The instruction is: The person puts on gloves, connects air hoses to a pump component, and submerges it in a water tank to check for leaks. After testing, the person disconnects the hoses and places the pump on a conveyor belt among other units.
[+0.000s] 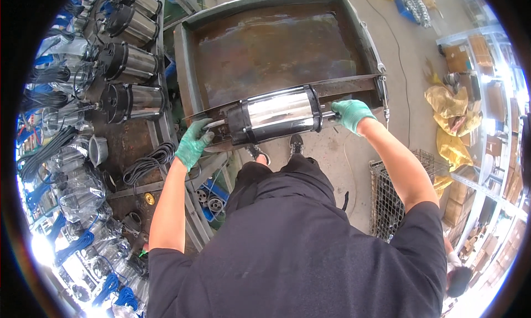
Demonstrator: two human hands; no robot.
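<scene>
A submersible pump [280, 111] with a shiny steel barrel and black end pieces lies on its side across the near end of a metal tank [188, 69]. A metal rod sticks out of each end of it. My left hand [192, 145], in a green glove, is closed round the rod at the left end. On the opposite side my right hand [354, 114], gloved in green too, grips the right end, its fingertips partly hidden. The tank holds brownish liquid, and a wrench [373, 47] lies along its right rim.
Several similar pumps [133, 103] line a bench at the left, with a coiled black cable [148, 163] nearer me. A wire basket [387, 199] stands on the floor at the right. Shelves with cardboard boxes [458, 58] and yellow sacks [451, 105] are further right.
</scene>
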